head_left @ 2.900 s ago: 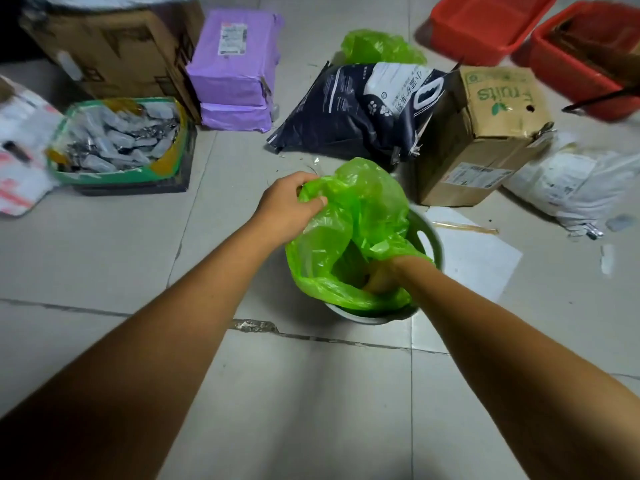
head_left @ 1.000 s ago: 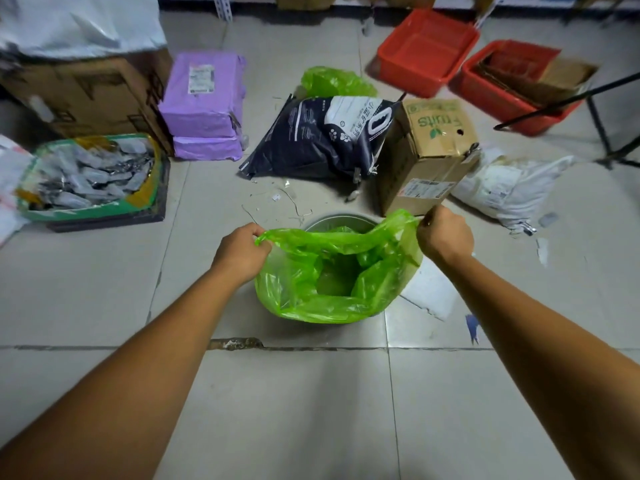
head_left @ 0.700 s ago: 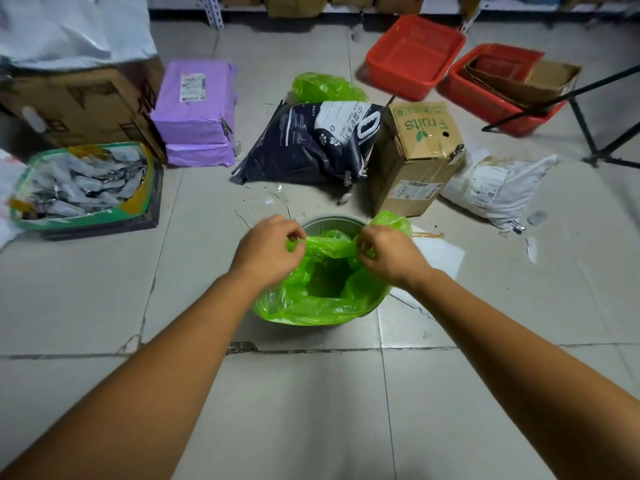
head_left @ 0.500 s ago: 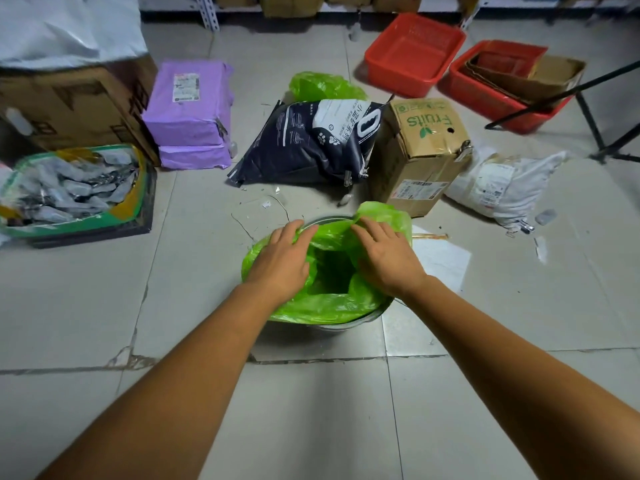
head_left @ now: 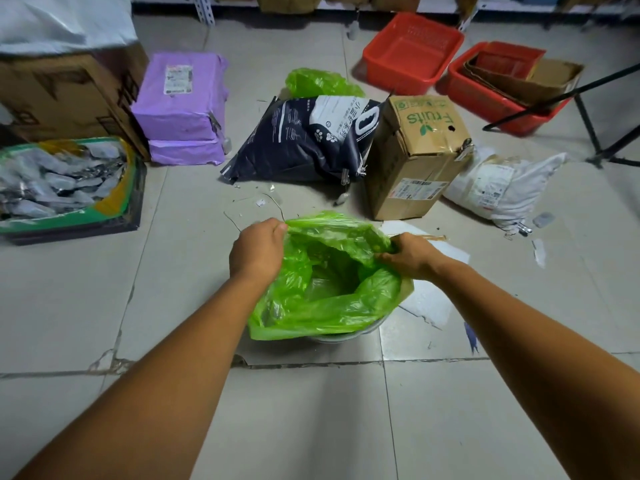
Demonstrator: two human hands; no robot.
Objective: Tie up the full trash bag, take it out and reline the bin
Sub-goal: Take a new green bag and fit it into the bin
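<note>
Fingers of the left hand (head_left: pixel 258 249) were curled tight on the left edge of the green bag (head_left: pixel 329 296). Fingers of the right hand (head_left: pixel 410 254) pinched the bag's right edge. Both hands held the bag's mouth wide open. The bag sat in the bin (head_left: pixel 341 336), in the middle of the frame, and hung over the bin's rim. The bin stood on the tiled floor (head_left: pixel 311 427). Behind it, in the upper middle, lay a dark sack (head_left: pixel 304 140) just beside a brown box (head_left: pixel 415 154). Another green bag (head_left: pixel 318 83) lay behind the sack.
</note>
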